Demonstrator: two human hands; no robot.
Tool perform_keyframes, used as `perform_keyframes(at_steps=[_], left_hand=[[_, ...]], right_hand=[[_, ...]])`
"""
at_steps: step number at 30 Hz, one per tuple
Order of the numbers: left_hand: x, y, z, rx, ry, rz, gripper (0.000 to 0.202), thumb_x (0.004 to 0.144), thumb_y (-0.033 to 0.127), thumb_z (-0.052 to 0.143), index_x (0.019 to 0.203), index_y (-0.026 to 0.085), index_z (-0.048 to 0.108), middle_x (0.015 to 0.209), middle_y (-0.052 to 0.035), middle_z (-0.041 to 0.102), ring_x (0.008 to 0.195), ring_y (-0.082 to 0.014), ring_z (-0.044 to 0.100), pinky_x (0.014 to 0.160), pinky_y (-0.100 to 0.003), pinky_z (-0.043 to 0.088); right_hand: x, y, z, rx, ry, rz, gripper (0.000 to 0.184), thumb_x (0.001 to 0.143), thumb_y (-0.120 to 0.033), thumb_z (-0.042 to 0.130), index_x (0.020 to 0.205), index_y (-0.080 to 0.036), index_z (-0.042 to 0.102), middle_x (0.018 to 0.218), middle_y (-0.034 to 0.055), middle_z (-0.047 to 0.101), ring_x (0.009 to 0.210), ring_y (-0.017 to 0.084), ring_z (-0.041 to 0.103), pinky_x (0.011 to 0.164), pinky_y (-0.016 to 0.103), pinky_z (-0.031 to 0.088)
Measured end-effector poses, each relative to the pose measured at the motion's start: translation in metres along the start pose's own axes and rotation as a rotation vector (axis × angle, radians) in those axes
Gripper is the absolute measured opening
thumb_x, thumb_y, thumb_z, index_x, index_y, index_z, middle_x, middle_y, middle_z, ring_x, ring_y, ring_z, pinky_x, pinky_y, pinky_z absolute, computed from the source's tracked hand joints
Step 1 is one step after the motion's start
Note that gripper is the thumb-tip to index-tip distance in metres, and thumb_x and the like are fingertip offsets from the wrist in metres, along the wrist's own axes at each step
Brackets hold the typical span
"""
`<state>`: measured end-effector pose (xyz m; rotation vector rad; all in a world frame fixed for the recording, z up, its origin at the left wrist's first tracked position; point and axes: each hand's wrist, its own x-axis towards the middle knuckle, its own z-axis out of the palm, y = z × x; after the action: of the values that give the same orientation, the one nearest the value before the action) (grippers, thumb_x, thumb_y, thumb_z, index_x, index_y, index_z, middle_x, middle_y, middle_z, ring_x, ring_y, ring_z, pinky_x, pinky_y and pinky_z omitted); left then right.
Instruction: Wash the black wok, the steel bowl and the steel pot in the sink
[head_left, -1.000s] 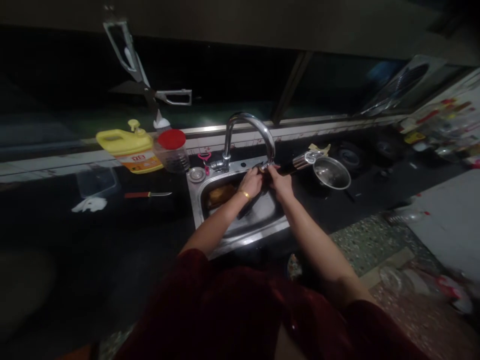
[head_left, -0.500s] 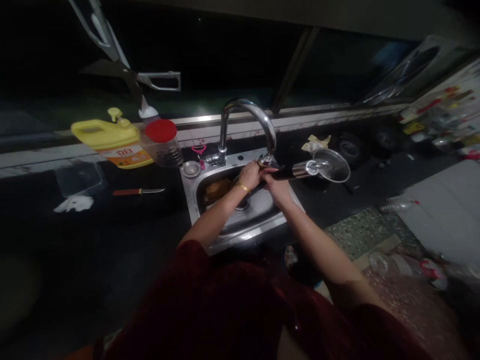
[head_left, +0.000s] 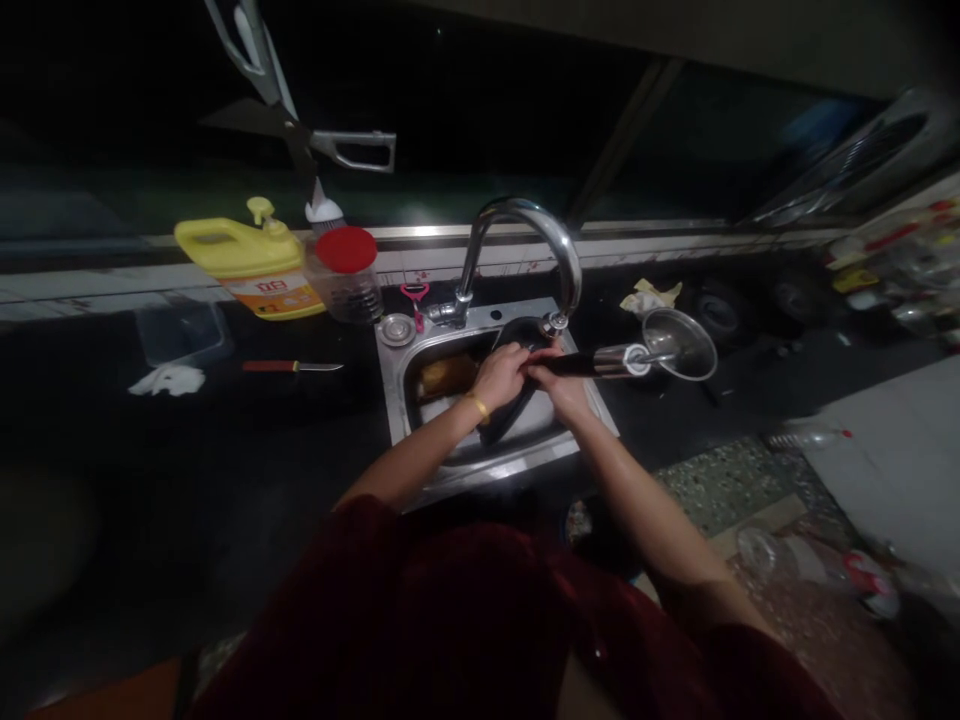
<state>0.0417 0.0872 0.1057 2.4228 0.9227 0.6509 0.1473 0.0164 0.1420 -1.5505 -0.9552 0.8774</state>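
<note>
Tilting over the sink (head_left: 510, 465), a dark pan (head_left: 501, 420) sits below the mouth of the curved faucet (head_left: 521, 208), its black-and-silver handle (head_left: 619, 361) pointing off to the right. The right hand (head_left: 564, 392) is closed around the base of that handle, fingers curled about it. The left hand (head_left: 502, 375), a gold-coloured band (head_left: 478, 406) at its wrist, presses against the pan with bent, bunched fingers; whether it grips the pan or something small is too blurred to tell. Behind the left forearm, a brownish item (head_left: 444, 378) lies in the sink. The handle's far end overlaps a metal bowl (head_left: 696, 352) in view, though contact between them cannot be made out; a pale yellow cloth (head_left: 651, 298) lies just behind that bowl. At the sink's back left corner are a round metal strainer (head_left: 396, 330) and a pink peeler (head_left: 417, 298), beside a clear jar with a red lid (head_left: 346, 250). Left of the jar stands a yellow jug (head_left: 262, 280), and in front of them a red-handled knife (head_left: 289, 366) lies on the black counter (head_left: 292, 430).
</note>
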Motion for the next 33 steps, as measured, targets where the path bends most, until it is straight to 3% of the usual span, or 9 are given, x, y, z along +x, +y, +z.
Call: perform_keyframes(at_steps=[3,8,11,13,15,20,25,28,33], left_hand=[[-0.002,0.0,0.003,-0.008,0.021,-0.01,0.015,0.089,0.018,0.047,0.085,0.018,0.061,0.09,-0.0061,0.058,0.09,-0.0183,0.055,0.079,-0.028,0.043],[0.042,-0.006,0.009,-0.018,0.053,-0.151,0.013,0.087,0.02,0.05,0.087,0.017,0.063,0.093,-0.0079,0.059,0.093,-0.0204,0.056,0.081,-0.03,0.044],[0.043,-0.01,0.013,-0.096,0.072,-0.139,0.016,0.089,0.02,0.048,0.089,0.017,0.064,0.093,-0.0068,0.06,0.093,-0.0189,0.057,0.084,-0.029,0.044],[0.035,-0.012,0.014,-0.147,0.092,-0.092,0.016,0.09,0.022,0.049,0.092,0.017,0.064,0.093,-0.0061,0.06,0.092,-0.0181,0.057,0.086,-0.029,0.044],[0.031,-0.014,0.014,-0.16,0.125,-0.12,0.017,0.09,0.023,0.048,0.093,0.017,0.064,0.094,-0.0068,0.06,0.093,-0.0184,0.057,0.087,-0.029,0.044],[0.042,-0.009,0.012,-0.148,0.112,-0.068,0.021,0.089,0.021,0.048,0.105,0.018,0.061,0.099,-0.0067,0.063,0.096,-0.0196,0.058,0.087,-0.03,0.044],[0.02,0.007,0.017,-0.076,0.007,-0.017,0.018,0.091,0.026,0.045,0.088,0.02,0.063,0.088,-0.0047,0.062,0.084,-0.018,0.058,0.077,-0.028,0.044],[0.022,0.014,0.017,0.005,0.021,-0.01,0.019,0.092,0.026,0.043,0.089,0.019,0.061,0.092,-0.0065,0.061,0.09,-0.0192,0.057,0.08,-0.029,0.043],[0.051,0.012,0.013,0.046,0.006,-0.177,0.018,0.092,0.026,0.045,0.096,0.016,0.059,0.096,-0.0098,0.06,0.093,-0.0222,0.056,0.082,-0.032,0.043]], right_hand=[[0.001,-0.001,0.001,0.042,0.008,0.014,0.021,0.06,-0.031,0.066,0.077,-0.02,0.061,0.081,-0.0012,0.06,0.08,0.016,0.055,0.08,0.033,0.047],[0.01,0.0,-0.005,0.102,0.088,0.076,0.031,0.059,-0.039,0.07,0.081,-0.019,0.061,0.092,0.0007,0.062,0.08,0.015,0.056,0.067,0.027,0.047],[0.016,0.005,-0.018,0.143,0.165,0.098,0.05,0.063,-0.049,0.069,0.105,-0.024,0.06,0.109,0.0025,0.061,0.089,0.017,0.059,0.065,0.026,0.048],[0.019,0.007,-0.026,0.214,0.196,0.123,0.067,0.065,-0.055,0.067,0.125,-0.03,0.049,0.12,0.0035,0.058,0.092,0.018,0.061,0.067,0.029,0.05],[0.021,0.006,-0.03,0.27,0.192,0.162,0.074,0.067,-0.059,0.066,0.131,-0.032,0.043,0.122,0.0047,0.058,0.09,0.018,0.063,0.068,0.031,0.051],[0.025,-0.004,-0.022,0.165,0.274,0.181,0.052,0.064,-0.058,0.068,0.098,-0.019,0.064,0.089,0.0035,0.066,0.074,0.016,0.062,0.061,0.028,0.049],[0.021,-0.003,-0.018,0.136,0.398,0.175,0.039,0.063,-0.051,0.071,0.079,-0.017,0.06,0.068,-0.0009,0.06,0.064,0.014,0.056,0.055,0.026,0.046],[0.013,0.001,-0.016,0.177,0.348,0.164,0.039,0.06,-0.05,0.074,0.075,-0.018,0.058,0.066,-0.002,0.058,0.065,0.013,0.055,0.058,0.027,0.047],[0.003,-0.001,-0.005,0.123,0.192,0.081,0.039,0.06,-0.052,0.074,0.071,-0.019,0.057,0.07,-0.0011,0.058,0.071,0.014,0.056,0.067,0.029,0.048]])
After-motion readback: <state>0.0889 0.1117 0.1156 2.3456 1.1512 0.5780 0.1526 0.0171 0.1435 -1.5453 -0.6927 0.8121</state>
